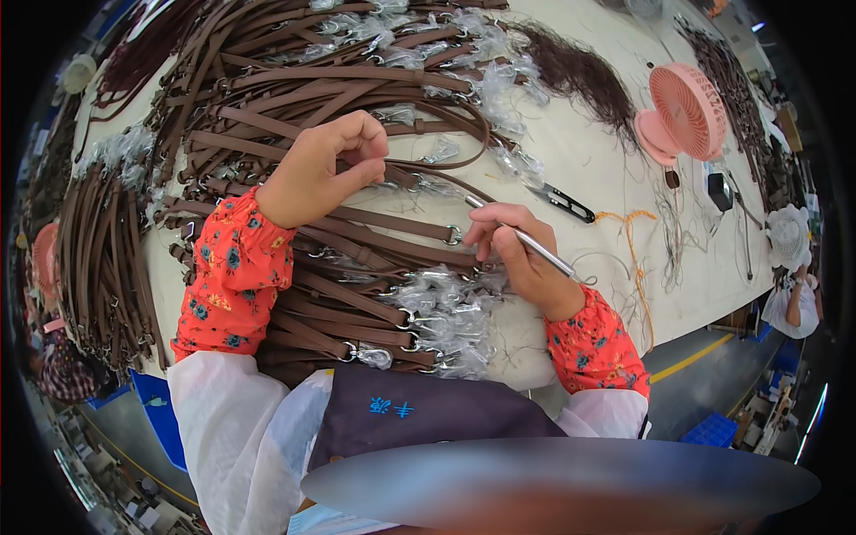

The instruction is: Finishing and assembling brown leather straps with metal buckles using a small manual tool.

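Observation:
My left hand is raised over a pile of brown straps, its fingers curled in toward the thumb. Whatever it may pinch is too small or hidden to make out. My right hand is closed around a slim silver pen-like metal tool, which slants from upper left to lower right. Just left of that hand, a brown strap ends in a metal ring. Below it lie more straps with metal clasps wrapped in clear plastic.
Thread snips with black handles lie beyond my right hand, near an orange cord. A pink fan stands at the right, with a small black box nearby. Dark loose threads lie at the back; a strap bundle hangs left.

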A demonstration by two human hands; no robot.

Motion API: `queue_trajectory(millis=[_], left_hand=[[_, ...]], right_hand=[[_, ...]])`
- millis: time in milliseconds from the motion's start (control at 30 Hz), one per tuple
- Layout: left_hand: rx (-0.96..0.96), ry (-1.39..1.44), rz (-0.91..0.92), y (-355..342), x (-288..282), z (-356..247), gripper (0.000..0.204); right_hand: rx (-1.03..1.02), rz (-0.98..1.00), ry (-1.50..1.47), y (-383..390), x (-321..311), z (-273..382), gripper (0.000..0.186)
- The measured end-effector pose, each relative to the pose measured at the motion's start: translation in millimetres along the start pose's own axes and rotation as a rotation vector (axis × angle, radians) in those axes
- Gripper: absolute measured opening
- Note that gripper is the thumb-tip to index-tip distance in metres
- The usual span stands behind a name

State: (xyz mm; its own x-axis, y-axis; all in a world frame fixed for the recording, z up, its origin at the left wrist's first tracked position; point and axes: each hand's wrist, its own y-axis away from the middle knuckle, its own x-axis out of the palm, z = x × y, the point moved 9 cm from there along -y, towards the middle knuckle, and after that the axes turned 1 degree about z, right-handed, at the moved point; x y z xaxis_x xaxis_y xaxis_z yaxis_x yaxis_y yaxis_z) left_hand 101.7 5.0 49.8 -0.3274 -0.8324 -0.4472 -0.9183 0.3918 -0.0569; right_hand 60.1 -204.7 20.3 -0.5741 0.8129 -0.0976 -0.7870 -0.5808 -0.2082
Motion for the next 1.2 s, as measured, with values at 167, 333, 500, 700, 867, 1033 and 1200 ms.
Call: queue_trajectory(millis=[167, 333, 500, 700, 867, 1033, 1200], left_hand=[[-0.160, 0.206, 0.212, 6.9, 11.7, 1.0, 0.013], [-0.118, 0.198, 0.175, 5.8, 14.5, 1.3, 0.013], [-0.142, 0.203, 0.123, 3.3, 9.5, 9.1, 0.012], [-0.131, 0.214, 0.076, 1.3, 2.3, 12.1, 0.012], [-0.058, -0.046, -0.249, 1.2, -43.4, 12.2, 0.011], [0.149, -1.220, -0.626, 21.1, -92.7, -30.5, 0.015], [0.123, -0.832, -0.073, 10.5, -60.3, -7.3, 0.018]], right_hand=[[-0.154, -0.148, 0.104, -2.7, -10.2, 11.8, 0.031], [-0.073, -0.080, -0.009, -1.6, -8.1, 0.8, 0.029], [0.098, 0.048, -0.038, -1.2, 0.4, -10.2, 0.035], [0.085, 0.049, -0.051, -0.7, -1.2, -11.5, 0.035], [0.024, -0.008, -0.102, -1.7, -3.6, -8.3, 0.028], [-0.082, -0.096, -0.032, -4.3, -9.1, -1.1, 0.030], [-0.119, -0.134, 0.162, -6.9, -11.7, 6.0, 0.029]])
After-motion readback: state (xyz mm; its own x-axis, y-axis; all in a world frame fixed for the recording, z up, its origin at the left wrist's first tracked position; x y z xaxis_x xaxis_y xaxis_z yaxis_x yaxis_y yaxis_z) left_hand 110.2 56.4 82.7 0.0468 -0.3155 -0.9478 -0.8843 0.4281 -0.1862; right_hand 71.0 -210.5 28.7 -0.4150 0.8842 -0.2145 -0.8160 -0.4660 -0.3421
